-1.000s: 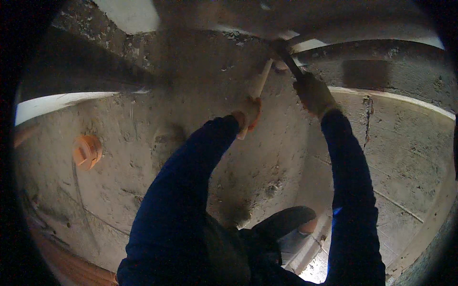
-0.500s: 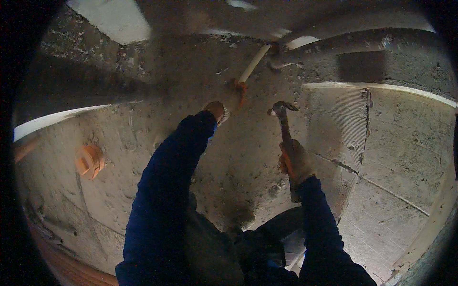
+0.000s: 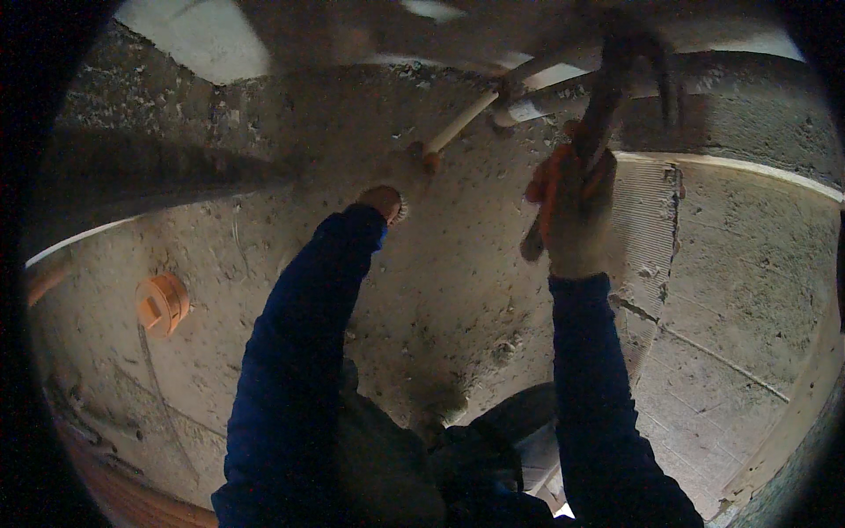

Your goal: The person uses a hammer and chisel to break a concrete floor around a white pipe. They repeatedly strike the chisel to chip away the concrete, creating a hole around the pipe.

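Note:
My gloved right hand (image 3: 576, 207) is closed around the handle of a claw hammer (image 3: 603, 110). The hammer's dark head, smeared by motion, is raised at the upper right. Farther left, my gloved left hand (image 3: 412, 167) is closed on the near end of a pale, straight rod (image 3: 462, 123). That rod slants away to the upper right, and its far end meets a dark part by the wall that I cannot make out. Orange shows on the fingers of both gloves. Rough grey concrete lies beneath both hands.
An orange pipe cap (image 3: 163, 304) sticks up from the concrete at left. On the right lie large tiles (image 3: 731, 326) beside a ridged strip (image 3: 647, 229). A dark pipe (image 3: 731, 75) runs along the far wall. Reddish pipes (image 3: 141, 497) lie at lower left.
My right hand has swung the hammer up and away, from mid-view to the upper right. My left hand has shifted slightly left, and the rod now slants at a lower angle.

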`<state>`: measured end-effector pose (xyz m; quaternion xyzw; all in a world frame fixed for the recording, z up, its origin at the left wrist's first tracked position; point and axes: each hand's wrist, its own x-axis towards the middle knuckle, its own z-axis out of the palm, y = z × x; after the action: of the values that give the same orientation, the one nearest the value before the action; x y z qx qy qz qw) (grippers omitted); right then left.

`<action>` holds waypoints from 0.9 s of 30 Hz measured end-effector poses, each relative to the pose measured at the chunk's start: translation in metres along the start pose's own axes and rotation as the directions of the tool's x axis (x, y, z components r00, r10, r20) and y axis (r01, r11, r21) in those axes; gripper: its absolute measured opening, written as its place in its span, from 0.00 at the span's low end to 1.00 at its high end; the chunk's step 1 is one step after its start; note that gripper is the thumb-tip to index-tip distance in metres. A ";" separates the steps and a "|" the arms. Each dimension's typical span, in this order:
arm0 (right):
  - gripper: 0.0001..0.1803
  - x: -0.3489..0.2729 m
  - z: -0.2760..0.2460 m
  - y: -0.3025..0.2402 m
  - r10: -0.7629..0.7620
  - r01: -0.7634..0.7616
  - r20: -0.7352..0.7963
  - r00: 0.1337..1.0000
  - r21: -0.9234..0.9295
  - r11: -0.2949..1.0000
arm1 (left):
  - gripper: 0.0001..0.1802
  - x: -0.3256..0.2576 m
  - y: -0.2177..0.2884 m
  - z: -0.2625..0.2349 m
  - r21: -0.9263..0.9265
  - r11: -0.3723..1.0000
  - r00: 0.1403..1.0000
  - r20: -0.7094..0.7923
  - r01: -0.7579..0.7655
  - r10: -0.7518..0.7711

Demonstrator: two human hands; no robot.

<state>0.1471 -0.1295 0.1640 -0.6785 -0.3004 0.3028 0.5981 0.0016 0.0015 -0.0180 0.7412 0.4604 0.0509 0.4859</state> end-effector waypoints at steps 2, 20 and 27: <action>0.11 0.024 0.006 0.020 -0.185 0.177 0.013 0.983 -0.375 0.910 | 0.24 0.004 -0.006 0.001 0.154 0.985 0.993 0.082 0.075 -0.088; 0.11 0.046 0.038 -0.039 0.044 -0.017 0.078 0.996 -0.323 0.946 | 0.27 0.024 -0.003 -0.028 -0.215 0.915 0.856 0.472 0.342 -0.210; 0.09 0.012 0.029 -0.037 0.164 -0.160 0.005 0.986 -0.201 0.967 | 0.20 0.026 -0.053 0.047 0.193 0.944 0.915 -0.255 -0.269 0.313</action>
<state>0.1302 -0.0981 0.1969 -0.7540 -0.2793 0.3263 0.4970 0.0075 -0.0059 -0.0931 0.8220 0.4118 0.1922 0.3433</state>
